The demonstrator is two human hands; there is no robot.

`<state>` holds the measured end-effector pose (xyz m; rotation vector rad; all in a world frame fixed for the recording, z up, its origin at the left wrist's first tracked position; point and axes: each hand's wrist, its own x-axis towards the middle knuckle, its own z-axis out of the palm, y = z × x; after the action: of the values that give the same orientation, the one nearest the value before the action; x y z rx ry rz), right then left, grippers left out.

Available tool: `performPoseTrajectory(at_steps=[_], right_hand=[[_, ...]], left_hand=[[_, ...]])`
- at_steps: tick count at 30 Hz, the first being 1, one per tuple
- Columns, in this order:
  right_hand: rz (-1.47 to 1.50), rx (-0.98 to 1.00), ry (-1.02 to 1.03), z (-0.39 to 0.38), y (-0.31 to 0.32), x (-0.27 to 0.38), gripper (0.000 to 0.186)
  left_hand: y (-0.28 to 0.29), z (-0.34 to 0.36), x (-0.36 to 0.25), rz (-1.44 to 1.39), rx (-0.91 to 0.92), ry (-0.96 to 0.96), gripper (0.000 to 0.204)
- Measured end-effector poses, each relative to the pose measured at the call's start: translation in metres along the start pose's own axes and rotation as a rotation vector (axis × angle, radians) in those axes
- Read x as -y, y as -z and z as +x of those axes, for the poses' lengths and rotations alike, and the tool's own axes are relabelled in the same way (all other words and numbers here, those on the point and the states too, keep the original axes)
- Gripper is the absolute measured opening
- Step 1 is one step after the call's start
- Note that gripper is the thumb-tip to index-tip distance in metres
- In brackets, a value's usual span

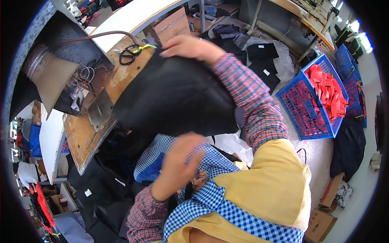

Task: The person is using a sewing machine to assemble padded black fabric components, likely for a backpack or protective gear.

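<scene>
A large piece of black fabric [174, 95] is spread over the worn wooden worktable [83, 135]. My right hand [190, 47] grips its far edge at the top. My left hand [180, 162] holds its near edge, close to my blue checked apron [210, 198]. Black-handled scissors [129, 54] with a yellow-green cord lie on the table just left of the fabric's far edge.
A blue plastic crate [302, 109] of red-orange pieces stands on the floor at right, with another blue crate [344, 60] behind it. Black fabric pieces [263, 56] lie piled beyond the table. Cardboard boxes [324, 220] sit at lower right. A metal guide plate [99, 109] is on the table.
</scene>
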<state>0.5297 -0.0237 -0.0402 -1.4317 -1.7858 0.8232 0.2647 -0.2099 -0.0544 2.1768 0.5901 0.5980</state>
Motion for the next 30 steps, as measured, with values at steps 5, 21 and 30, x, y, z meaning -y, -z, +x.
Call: performPoseTrajectory(at_steps=[5, 21, 30], right_hand=[[0.133, -0.502, -0.374, -0.058, 0.113, -0.106, 0.048], [-0.131, -1.013, -0.343, -0.114, 0.185, -0.331, 0.021], [0.346, -0.532, -0.406, -0.079, -0.041, -0.239, 0.034]], left_hand=[[-0.070, 0.033, -0.028, -0.652, 0.756, 0.098, 0.030], [-0.133, 0.014, -0.022, -0.759, 0.498, 0.035, 0.028], [-0.021, -0.065, 0.056, -0.342, -0.188, 0.293, 0.024]])
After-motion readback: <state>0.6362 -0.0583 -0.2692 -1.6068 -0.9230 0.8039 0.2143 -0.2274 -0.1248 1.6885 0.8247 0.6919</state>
